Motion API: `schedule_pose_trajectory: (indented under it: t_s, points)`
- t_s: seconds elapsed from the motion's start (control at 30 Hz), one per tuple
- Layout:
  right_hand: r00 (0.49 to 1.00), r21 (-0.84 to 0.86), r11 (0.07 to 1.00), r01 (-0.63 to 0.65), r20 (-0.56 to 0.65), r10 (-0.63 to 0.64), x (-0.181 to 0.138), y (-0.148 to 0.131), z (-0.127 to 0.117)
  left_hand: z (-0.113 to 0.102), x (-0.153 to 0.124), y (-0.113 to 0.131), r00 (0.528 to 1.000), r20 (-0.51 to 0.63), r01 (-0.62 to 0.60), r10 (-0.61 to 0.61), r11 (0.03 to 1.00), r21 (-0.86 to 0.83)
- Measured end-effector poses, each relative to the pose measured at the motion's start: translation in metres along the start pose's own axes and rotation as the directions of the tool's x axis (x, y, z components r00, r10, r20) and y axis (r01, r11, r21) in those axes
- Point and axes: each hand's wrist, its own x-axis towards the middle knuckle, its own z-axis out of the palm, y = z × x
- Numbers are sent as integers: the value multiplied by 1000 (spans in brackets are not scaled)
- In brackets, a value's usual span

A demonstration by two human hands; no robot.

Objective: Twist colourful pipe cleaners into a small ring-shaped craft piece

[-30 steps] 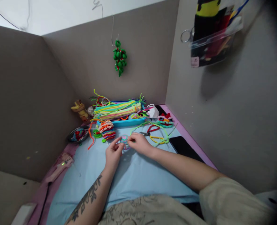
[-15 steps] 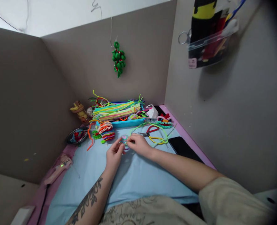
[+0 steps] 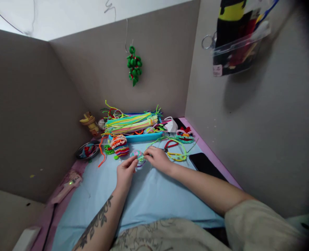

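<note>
My left hand [image 3: 125, 172] is closed, thumb and fingertips pinching the edge of a small pastel pipe-cleaner piece [image 3: 136, 153] in pink and teal, with some purple below. My right hand [image 3: 157, 159] is closed too, pinching a light green strand at the piece's right side. Fingers hide part of the piece. Beyond the right hand, a long green pipe cleaner [image 3: 183, 147] loops over scissors [image 3: 173, 154] with red and yellow handles. To the left of the piece stands a striped, many-coloured pipe-cleaner figure [image 3: 120, 145].
Behind the hands, a blue tray [image 3: 144, 136] holds a bundle of pipe cleaners [image 3: 133, 122]. A dark bowl [image 3: 78, 152] and a glue gun [image 3: 66, 188] lie left. At right are a phone [image 3: 205, 167] and another pipe-cleaner figure [image 3: 185, 135]. Grey panels [image 3: 159, 59] enclose the table.
My left hand's fingers have closed in on the piece, which now shows more of its pink and teal face. The right hand has shifted slightly right, the strand showing between the hands.
</note>
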Motion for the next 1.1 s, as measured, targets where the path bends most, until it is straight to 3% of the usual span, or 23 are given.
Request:
schedule_pose_trajectory:
  t_s: [0.23,0.37,0.53,0.7,0.87,0.93,1.0,1.1]
  points:
    - [999,-136,991,-16,29,20,7,8,-9,-7,9,-4,996,-91,10,-12,1000,-24]
    - [1000,-256,967,-9,19,15,15,11,-32,-18,23,-10,984,-173,22,-46,990,-136]
    - [999,-398,917,-21,-32,9,25,17,-65,-25,32,-16,982,-180,29,-64,981,-191]
    - [996,-589,804,-85,-26,87,29,22,-79,-25,31,-14,983,-168,51,-80,984,-172]
    - [986,-708,686,-166,-106,129,31,27,-79,-25,29,-13,978,-196,37,-70,985,-166]
    - [980,-689,702,-184,-70,188,33,28,-80,-26,29,-13,978,-198,34,-67,985,-169]
    - [974,-611,775,-163,24,224,33,27,-80,-26,29,-14,979,-189,36,-70,984,-177]
    - [978,-488,868,-95,116,172,31,22,-75,-26,29,-15,981,-178,40,-77,978,-204]
